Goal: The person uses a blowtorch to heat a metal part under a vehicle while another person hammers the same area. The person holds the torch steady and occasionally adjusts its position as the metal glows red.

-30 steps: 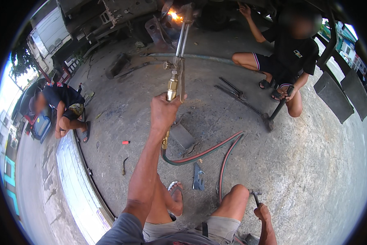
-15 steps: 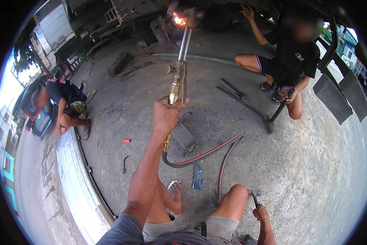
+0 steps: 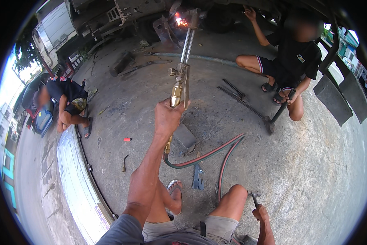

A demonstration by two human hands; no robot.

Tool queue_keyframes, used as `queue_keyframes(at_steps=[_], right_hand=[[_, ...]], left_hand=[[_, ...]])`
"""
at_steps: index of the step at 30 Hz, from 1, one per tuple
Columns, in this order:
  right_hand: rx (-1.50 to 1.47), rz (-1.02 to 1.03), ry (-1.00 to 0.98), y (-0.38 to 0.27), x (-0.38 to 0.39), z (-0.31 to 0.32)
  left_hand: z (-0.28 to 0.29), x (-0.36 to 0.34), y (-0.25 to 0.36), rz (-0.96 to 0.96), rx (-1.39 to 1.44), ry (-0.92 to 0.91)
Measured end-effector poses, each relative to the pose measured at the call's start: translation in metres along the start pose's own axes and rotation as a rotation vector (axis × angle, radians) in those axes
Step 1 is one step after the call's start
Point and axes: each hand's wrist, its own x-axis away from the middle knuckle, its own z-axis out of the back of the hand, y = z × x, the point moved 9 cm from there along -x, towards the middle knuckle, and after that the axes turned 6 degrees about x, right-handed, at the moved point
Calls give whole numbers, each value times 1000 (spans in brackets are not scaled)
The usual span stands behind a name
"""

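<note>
My left hand [image 3: 168,116] is closed around the handle of a brass cutting torch [image 3: 178,83], held up in front of me. Its two long metal tubes reach to a head under a vehicle, beside orange glow and sparks [image 3: 181,20] on a dark metal part [image 3: 163,30]. Red and green hoses [image 3: 208,155] run from the torch's lower end across the concrete. By my right knee, my right hand [image 3: 261,212] grips the handle of a small hammer [image 3: 255,199], its head close to the knee.
One person [image 3: 300,53] crouches at right, holding a sledgehammer [image 3: 278,114] upright; another person [image 3: 65,98] bends at left beside a long shiny panel [image 3: 75,175]. Long-handled tongs [image 3: 242,100], a metal block [image 3: 184,136], a red lighter-like piece [image 3: 127,139] and a blue-grey scrap [image 3: 198,177] lie around.
The glow at the torch head looks slightly smaller. My left hand and the torch have shifted very slightly right in the picture; my right hand keeps its place with the hammer.
</note>
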Motion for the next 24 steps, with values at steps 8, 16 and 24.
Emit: queue_keyframes(at_steps=[8, 16, 24], right_hand=[[-18, -15, -15, 2, -2, -1], [-4, -7, 5, 4, -5, -3], [18, 5, 9, 9, -11, -5]], left_hand=[[1, 3, -1, 8, 22, 7], [4, 1, -5, -16, -1, 19], [4, 3, -5, -47, -35, 24]])
